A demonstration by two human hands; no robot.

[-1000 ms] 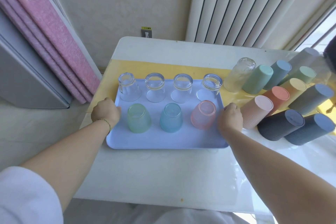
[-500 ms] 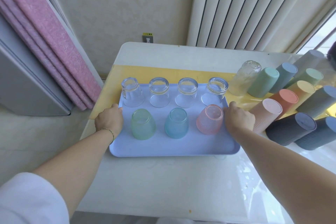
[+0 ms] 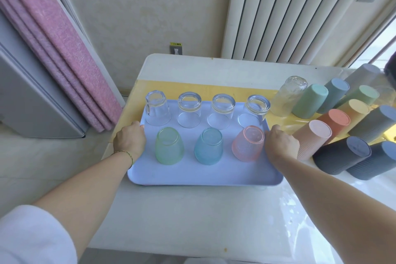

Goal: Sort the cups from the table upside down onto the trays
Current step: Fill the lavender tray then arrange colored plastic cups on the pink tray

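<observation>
A pale blue tray (image 3: 203, 178) lies on the white table (image 3: 203, 216). Several clear glasses (image 3: 189, 109) stand upside down along its far row. In front of them sit a green cup (image 3: 169, 146), a blue cup (image 3: 208, 146) and a pink cup (image 3: 248, 143), all upside down. My left hand (image 3: 129, 141) grips the tray's left rim. My right hand (image 3: 280, 146) grips the right rim.
Several upside-down cups crowd the table's right side: a clear textured glass (image 3: 288, 96), a pink ribbed cup (image 3: 312, 139), dark grey cups (image 3: 342, 156) and pastel ones (image 3: 310, 100). A yellow strip (image 3: 192, 90) runs under the tray's far edge. A radiator (image 3: 289, 10) stands behind.
The view has drifted, so the tray and cups sit slightly right and lower in frame. Both hands stay on the tray's rims; the tray appears to have shifted a little toward me.
</observation>
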